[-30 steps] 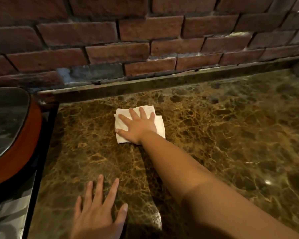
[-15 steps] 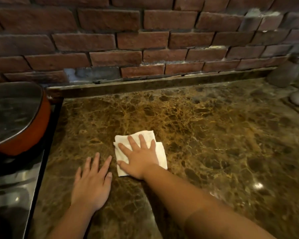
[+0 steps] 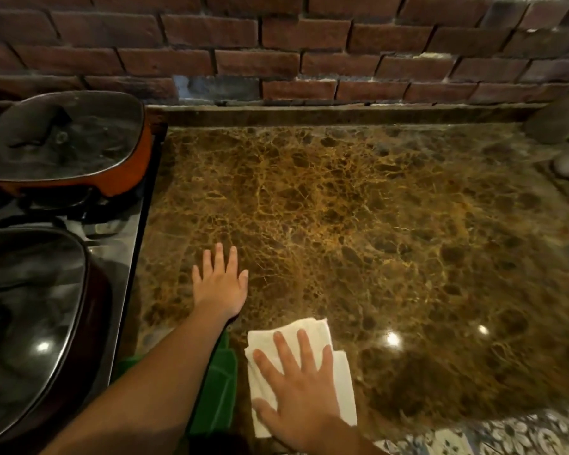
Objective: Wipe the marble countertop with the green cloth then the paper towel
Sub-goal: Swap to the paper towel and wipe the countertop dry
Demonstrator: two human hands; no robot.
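Paper towel (image 3: 309, 366), white, folded and soft, has slid from mid-counter back to the near edge under the flat, spread right hand (image 3: 304, 394), likely ending 1 stroke. Left hand (image 3: 220, 284) rests open on the glossy veined marble countertop (image 3: 358, 224). Green cloth (image 3: 219, 392) lies under the left forearm.

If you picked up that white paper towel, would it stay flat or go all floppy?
Probably floppy: the folded white paper towel looks thin and soft, with loose layered edges. It likely weighs very little, and the right hand pressing flat suggests it would slide easily on the glossy brown marble countertop.
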